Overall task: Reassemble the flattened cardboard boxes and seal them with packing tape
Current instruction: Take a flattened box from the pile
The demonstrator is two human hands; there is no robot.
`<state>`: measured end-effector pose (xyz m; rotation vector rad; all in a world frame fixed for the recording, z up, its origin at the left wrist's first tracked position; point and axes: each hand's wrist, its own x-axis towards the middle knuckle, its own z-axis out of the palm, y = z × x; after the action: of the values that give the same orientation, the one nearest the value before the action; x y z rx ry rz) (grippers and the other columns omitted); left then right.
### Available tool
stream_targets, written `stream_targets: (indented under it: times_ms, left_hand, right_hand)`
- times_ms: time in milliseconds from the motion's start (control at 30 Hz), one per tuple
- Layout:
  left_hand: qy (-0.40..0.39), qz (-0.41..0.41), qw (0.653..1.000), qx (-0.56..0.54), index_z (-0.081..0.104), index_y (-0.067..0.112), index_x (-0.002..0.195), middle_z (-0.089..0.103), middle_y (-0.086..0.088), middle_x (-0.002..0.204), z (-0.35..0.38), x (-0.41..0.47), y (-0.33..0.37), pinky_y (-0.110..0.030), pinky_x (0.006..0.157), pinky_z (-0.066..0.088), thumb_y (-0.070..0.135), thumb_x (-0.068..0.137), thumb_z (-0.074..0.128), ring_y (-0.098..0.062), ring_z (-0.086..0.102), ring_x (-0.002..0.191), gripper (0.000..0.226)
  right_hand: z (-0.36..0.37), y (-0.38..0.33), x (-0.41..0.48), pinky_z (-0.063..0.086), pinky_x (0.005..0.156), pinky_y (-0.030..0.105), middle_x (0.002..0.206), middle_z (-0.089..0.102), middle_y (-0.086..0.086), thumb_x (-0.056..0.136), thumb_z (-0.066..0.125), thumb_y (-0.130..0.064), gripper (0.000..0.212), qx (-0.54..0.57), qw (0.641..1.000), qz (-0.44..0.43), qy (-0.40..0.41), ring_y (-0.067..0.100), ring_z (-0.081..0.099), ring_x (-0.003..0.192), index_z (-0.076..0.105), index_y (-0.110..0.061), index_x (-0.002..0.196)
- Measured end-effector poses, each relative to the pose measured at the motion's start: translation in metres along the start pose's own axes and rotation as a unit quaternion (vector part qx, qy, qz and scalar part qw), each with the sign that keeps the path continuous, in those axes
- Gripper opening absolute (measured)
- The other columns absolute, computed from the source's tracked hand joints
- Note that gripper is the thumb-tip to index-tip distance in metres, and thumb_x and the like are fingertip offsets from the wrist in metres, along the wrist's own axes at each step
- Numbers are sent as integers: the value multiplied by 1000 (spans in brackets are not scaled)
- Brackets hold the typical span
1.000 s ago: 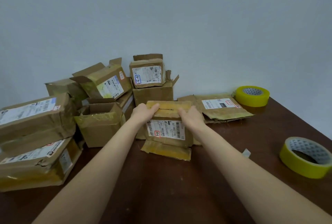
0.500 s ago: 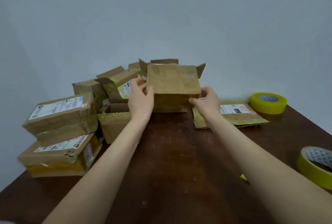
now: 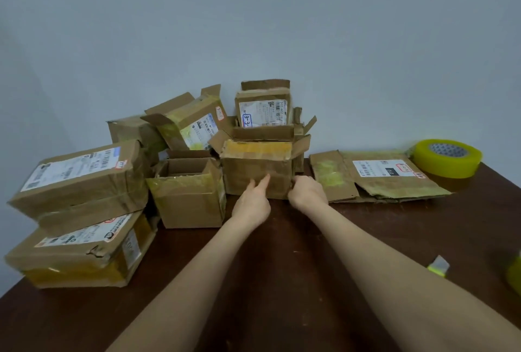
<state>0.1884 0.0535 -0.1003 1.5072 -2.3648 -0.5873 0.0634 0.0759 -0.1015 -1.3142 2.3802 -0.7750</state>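
The box (image 3: 255, 172) is sitting at 12 o'clock from both hands: L hand (image 3: 252, 203) touching it flat-fingered, R hand (image 3: 308, 193) gripping its corner.

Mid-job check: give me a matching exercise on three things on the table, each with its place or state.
Things: 1 yellow packing tape roll; 2 flattened brown cardboard box with white label; 3 open-topped brown cardboard box.
States: A at the left hand and right hand; B back right, near the wall; C lying flat on the dark wooden table.
Pairs: 1-B, 2-C, 3-A.
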Motion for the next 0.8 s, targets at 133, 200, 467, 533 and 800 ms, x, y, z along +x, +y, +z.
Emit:
stream_targets:
  times_ms: [133, 200, 467, 533, 800]
  left_hand:
    - [-2, -3, 996, 93, 30, 28, 148, 49, -11, 138, 13, 13, 10, -35, 85, 49, 15, 96, 39, -27, 52, 120, 54]
    - [92, 54, 984, 145, 57, 21, 126, 65, -5, 113, 20, 11, 28, -35, 74, 53, 17, 94, 43, -25, 61, 101, 35]
    - [-45, -16, 982, -185, 28, 13, 147, 43, -11, 142, 66, 57, 113, -34, 99, 44, 38, 88, 61, -28, 48, 125, 72]
    - [-40, -81, 966, -241, 28, 7, 145, 44, -13, 142, 69, 65, 122, -34, 95, 45, 38, 90, 60, -30, 47, 125, 71]
    - [43, -28, 901, -431, 58, 4, 121, 65, -7, 113, 23, 43, 157, -29, 75, 51, 18, 94, 58, -18, 62, 90, 30]
  right_hand:
    - [-25, 25, 4, 49, 93, 40, 132, 52, 4, 93, 54, -28, 36, -34, 999, -28, 29, 28, 48, 121, 57, -26, 128]
    - [-49, 46, 9, 44, 95, 39, 135, 47, 4, 93, 53, -31, 36, -42, 995, -11, 95, 27, 43, 124, 55, -26, 129]
    - [-127, 158, 26, 33, 105, 45, 141, 36, 14, 91, 55, -38, 53, -38, 967, 199, 154, 36, 35, 131, 41, -19, 138]
    - [-131, 178, 26, 35, 103, 45, 141, 38, 17, 91, 53, -45, 56, -15, 968, 222, 114, 38, 37, 129, 40, -17, 138]
    - [-143, 191, 20, 36, 104, 48, 143, 43, 17, 89, 35, -68, 78, 101, 955, 253, 122, 40, 40, 130, 33, -11, 142]
